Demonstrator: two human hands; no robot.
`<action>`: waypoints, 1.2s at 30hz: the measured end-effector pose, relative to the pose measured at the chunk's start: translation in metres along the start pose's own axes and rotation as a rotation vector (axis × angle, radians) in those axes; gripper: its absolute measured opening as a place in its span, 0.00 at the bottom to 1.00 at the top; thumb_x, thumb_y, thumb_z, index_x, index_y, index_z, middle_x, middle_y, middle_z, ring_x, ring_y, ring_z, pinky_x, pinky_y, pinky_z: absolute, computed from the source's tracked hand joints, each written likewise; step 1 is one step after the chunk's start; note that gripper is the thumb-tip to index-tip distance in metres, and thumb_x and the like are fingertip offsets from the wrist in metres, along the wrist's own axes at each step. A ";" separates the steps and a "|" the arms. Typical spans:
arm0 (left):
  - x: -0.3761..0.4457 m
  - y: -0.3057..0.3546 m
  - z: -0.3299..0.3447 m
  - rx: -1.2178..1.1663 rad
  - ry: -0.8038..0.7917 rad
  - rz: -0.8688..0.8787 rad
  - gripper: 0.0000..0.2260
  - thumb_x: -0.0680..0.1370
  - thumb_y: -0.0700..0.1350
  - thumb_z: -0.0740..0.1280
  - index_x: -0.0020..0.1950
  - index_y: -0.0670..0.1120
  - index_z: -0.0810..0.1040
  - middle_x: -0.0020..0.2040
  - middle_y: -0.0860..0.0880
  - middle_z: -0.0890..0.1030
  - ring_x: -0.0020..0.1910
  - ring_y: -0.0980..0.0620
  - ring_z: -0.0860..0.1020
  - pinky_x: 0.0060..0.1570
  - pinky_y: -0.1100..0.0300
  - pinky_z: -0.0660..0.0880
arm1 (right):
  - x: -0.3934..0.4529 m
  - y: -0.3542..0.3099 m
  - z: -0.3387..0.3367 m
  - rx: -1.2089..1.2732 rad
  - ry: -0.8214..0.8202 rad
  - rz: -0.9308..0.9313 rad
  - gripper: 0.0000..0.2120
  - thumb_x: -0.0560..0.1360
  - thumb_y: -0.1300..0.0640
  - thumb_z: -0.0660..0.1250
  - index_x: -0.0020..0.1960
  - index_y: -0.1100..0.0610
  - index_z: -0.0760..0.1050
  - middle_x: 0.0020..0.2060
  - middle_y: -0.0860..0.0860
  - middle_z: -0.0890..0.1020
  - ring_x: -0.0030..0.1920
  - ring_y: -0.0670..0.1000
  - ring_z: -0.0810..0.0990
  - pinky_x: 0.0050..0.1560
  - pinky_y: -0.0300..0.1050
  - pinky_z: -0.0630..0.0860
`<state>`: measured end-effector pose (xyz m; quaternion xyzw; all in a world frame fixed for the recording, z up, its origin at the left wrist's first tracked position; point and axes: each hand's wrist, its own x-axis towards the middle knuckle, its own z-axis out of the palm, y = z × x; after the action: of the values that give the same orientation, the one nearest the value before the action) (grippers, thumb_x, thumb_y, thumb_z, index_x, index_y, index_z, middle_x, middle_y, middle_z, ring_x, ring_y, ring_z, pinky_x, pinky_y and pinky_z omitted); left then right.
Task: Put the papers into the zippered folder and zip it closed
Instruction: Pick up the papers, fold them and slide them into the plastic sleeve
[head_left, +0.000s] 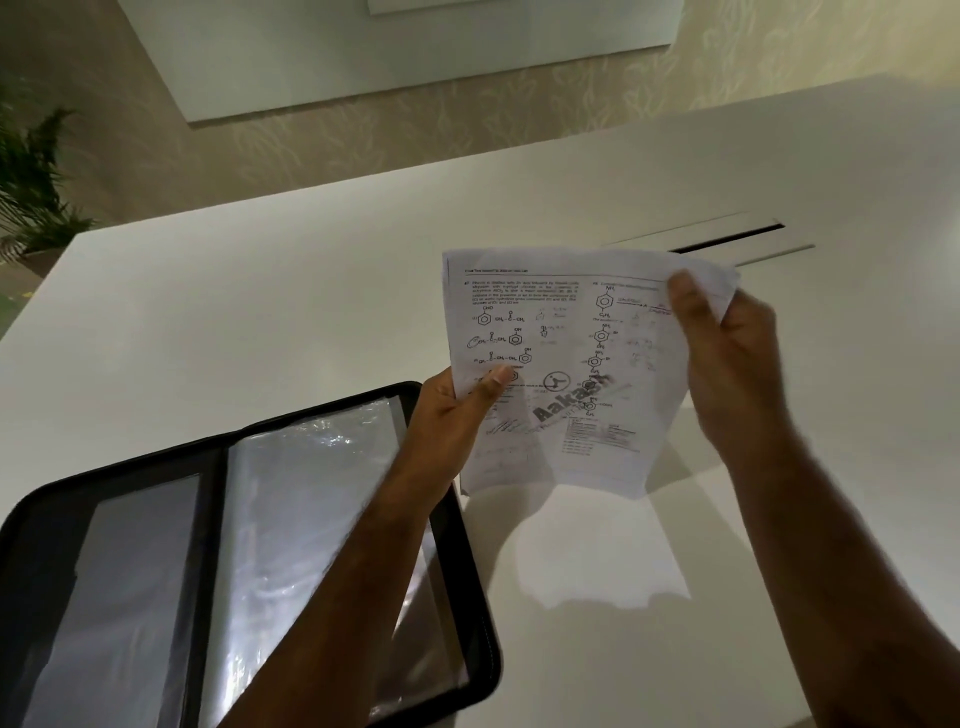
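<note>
I hold printed papers (561, 353) with chemistry diagrams up above the white table (260, 291). My left hand (457, 415) pinches their lower left edge, thumb on the front. My right hand (727, 353) grips the upper right corner, which is bent. The black zippered folder (457, 571) lies open on the table at the lower left, with shiny clear plastic sleeves (306, 509) showing inside. My left forearm crosses over the folder's right half. A sheet (597, 545) seems to lie flat on the table below the held papers.
A long cable slot (727, 239) is cut into the table behind the papers. A green plant (31, 176) stands past the table's far left corner. A patterned wall runs behind the table.
</note>
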<state>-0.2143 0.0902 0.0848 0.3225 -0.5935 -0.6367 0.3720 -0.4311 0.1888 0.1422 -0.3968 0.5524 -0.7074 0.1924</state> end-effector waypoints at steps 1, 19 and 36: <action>0.000 0.000 0.001 0.004 -0.001 0.000 0.13 0.84 0.48 0.67 0.66 0.46 0.83 0.59 0.49 0.87 0.59 0.49 0.86 0.55 0.54 0.84 | 0.006 -0.008 0.000 0.013 -0.007 -0.041 0.15 0.81 0.37 0.66 0.50 0.45 0.88 0.42 0.43 0.89 0.42 0.42 0.87 0.39 0.37 0.81; 0.001 -0.002 -0.002 -0.045 -0.014 0.007 0.12 0.84 0.49 0.68 0.65 0.48 0.84 0.59 0.47 0.87 0.59 0.47 0.86 0.54 0.55 0.83 | 0.023 -0.008 -0.014 0.064 -0.024 -0.077 0.14 0.82 0.47 0.64 0.62 0.47 0.84 0.37 0.43 0.86 0.37 0.44 0.81 0.40 0.36 0.77; 0.002 -0.001 0.001 -0.039 -0.022 0.012 0.11 0.84 0.51 0.68 0.63 0.52 0.85 0.59 0.48 0.87 0.59 0.47 0.86 0.54 0.54 0.83 | 0.027 0.002 -0.021 0.235 -0.071 0.075 0.32 0.77 0.27 0.61 0.60 0.51 0.87 0.48 0.51 0.90 0.47 0.50 0.88 0.42 0.40 0.81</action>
<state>-0.2161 0.0887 0.0839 0.3045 -0.5869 -0.6495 0.3756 -0.4638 0.1819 0.1480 -0.3753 0.4732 -0.7450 0.2832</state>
